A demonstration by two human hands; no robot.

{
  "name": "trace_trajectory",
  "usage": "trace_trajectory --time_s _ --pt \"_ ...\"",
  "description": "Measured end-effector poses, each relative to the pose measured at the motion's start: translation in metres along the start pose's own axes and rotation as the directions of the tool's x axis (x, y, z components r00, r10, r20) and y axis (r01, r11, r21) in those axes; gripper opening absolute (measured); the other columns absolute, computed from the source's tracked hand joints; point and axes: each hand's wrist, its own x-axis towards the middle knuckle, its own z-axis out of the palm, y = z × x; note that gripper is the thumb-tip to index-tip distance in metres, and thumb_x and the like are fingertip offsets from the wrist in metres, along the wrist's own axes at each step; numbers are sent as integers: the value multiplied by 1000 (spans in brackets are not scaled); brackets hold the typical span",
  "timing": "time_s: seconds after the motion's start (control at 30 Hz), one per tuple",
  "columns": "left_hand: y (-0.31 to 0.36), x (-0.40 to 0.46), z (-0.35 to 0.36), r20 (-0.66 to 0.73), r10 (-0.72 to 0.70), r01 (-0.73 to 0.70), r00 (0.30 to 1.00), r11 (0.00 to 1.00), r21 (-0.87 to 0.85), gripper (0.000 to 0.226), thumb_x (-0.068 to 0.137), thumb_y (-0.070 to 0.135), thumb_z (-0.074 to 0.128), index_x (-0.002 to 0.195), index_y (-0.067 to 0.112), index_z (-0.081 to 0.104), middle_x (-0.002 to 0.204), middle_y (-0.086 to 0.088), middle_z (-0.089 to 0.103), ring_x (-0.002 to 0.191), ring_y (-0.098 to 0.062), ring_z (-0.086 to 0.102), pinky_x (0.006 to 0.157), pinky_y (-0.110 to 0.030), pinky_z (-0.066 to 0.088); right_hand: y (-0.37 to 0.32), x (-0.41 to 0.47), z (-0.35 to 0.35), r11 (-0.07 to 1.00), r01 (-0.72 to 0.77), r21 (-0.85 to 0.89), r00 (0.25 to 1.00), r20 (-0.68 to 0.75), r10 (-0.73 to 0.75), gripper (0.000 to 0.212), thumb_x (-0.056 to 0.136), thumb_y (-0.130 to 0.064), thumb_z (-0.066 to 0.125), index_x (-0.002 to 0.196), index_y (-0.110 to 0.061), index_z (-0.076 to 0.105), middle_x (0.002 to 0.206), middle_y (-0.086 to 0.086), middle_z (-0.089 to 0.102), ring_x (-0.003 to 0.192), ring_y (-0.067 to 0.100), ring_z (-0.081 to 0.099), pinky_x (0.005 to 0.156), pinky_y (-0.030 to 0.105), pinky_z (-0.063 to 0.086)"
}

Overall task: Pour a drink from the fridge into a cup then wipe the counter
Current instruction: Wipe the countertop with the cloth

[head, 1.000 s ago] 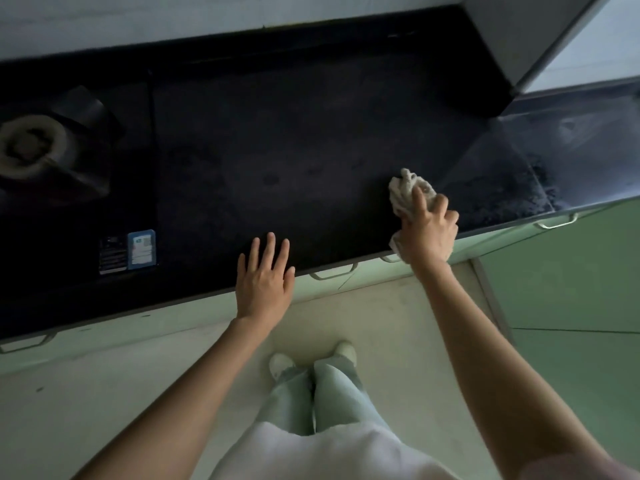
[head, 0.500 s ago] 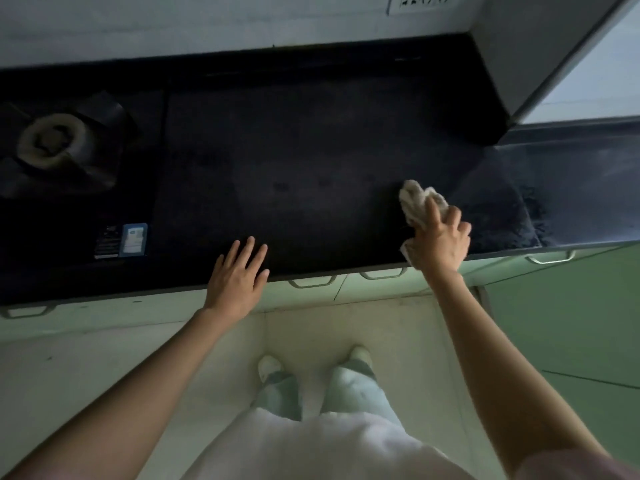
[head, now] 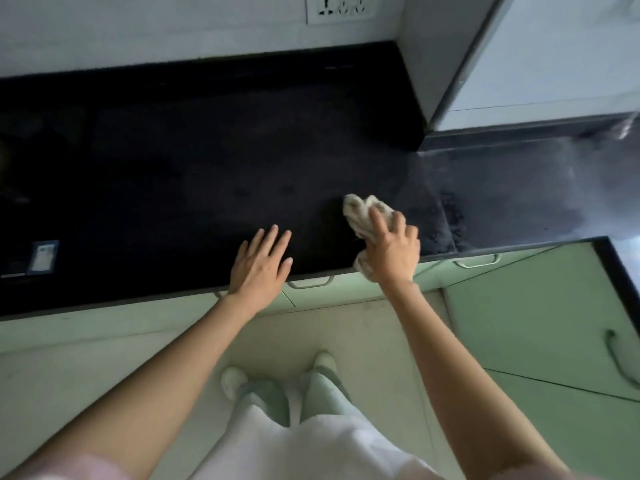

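Head view: we're pressing crumpled beige cloth (head: 363,216) with right hand (head: 389,249) onto black stone counter (head: 207,168) near front edge; left hand (head: 261,268) resting flat, fingers spread. Blue sticker (head: 43,256) unreadable.

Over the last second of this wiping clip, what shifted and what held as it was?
The view tilted up, so the wall socket came into sight and the stove burner left it. Relative to the cabinet handles, the right hand and cloth slid slightly leftward along the black counter. The grip is unchanged; the left hand stays flat at the edge.
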Motion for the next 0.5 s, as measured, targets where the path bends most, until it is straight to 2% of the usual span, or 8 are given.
trace_trajectory --time_s 0.1,0.17,0.23,0.3,0.4,0.43,0.5 --pt "30 15 9 41 41 -41 998 999 11 54 100 39 33 151 24 20 159 -4 14 146 -28 14 115 -49 19 54 14 -13 978 -209 0 977 -35 209 82 66 -21 71 140 -33 38 129 14 42 95 37 46 73 39 41" --pt "43 20 15 52 69 -69 996 997 16 54 100 39 36 150 23 24 159 -6 17 145 -30 17 114 -51 22 56 15 -12 965 -262 19 965 -21 262 75 76 -20 66 143 -33 35 136 14 37 100 37 43 80 42 40" --pt "50 22 20 61 71 -73 996 997 25 55 98 38 42 148 21 30 157 -8 23 143 -33 24 110 -55 28 36 6 -8 980 -198 14 980 -29 199 71 79 -19 63 143 -32 35 139 15 36 101 38 43 81 43 40" --pt "54 22 25 62 50 -53 997 998 46 54 95 37 48 145 19 38 154 -10 31 139 -37 30 106 -58 33 17 -4 -3 998 -55 24 998 -29 55 72 75 -17 65 142 -29 41 137 18 41 97 39 46 76 44 42" --pt "59 22 29 44 36 -38 998 998 57 53 94 37 50 142 17 42 152 -12 35 138 -39 32 104 -60 33 28 -2 -4 994 112 5 993 44 -112 76 72 -20 67 142 -31 40 133 17 45 96 39 48 73 43 43" --pt "60 22 29 38 33 -36 999 998 59 52 95 38 47 143 17 42 152 -12 34 138 -39 32 104 -60 32 41 4 -8 994 108 -4 994 23 -108 77 69 -20 68 140 -31 41 129 17 48 93 39 50 70 42 43" --pt "60 22 28 38 26 -28 999 998 63 53 96 42 34 143 19 41 152 -10 34 138 -38 32 105 -59 32 77 19 -16 1000 -21 -16 998 -55 20 78 63 -20 70 136 -29 44 121 19 51 88 39 52 65 40 44"
